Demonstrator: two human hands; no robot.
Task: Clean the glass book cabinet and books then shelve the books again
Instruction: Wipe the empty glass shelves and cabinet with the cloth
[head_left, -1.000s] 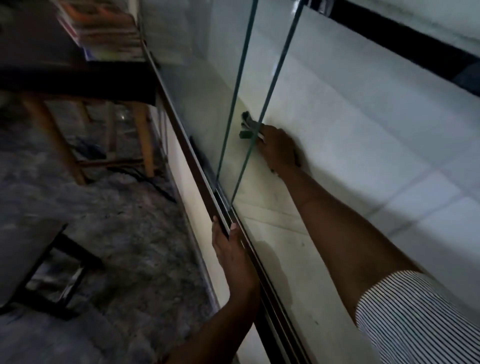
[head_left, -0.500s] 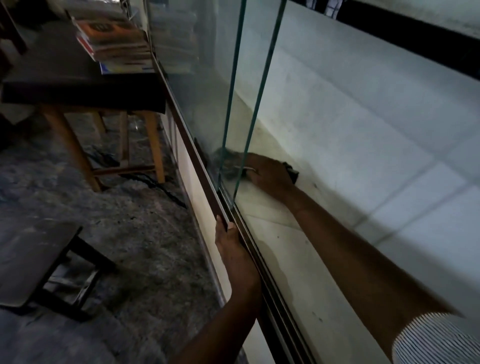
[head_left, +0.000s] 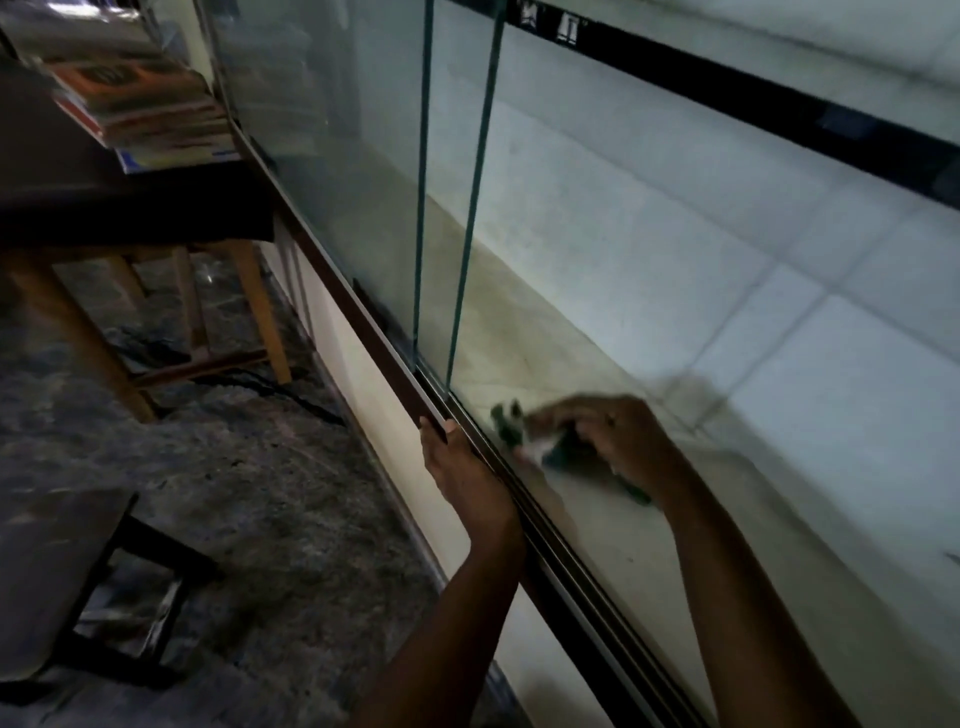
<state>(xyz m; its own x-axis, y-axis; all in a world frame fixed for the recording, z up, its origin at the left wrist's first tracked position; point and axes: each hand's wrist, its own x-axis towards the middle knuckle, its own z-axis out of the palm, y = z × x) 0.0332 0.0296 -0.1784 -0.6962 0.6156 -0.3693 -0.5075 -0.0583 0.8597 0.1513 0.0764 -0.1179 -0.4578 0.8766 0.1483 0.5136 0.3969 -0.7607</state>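
Both arms are reaching forward, bare as far as they show. The left forearm is rising from the near centre. The left hand (head_left: 465, 470) is resting against the cabinet rail (head_left: 363, 322), fingers extended toward the far side, with 2 fingertips touching the rail's edge. The right forearm is extending from the near right. The right hand (head_left: 623, 441) is lying to the right of the left hand, knuckles up, fingers curled and gripping a cloth (head_left: 550, 447). Motion blur is obscuring its individual fingers.
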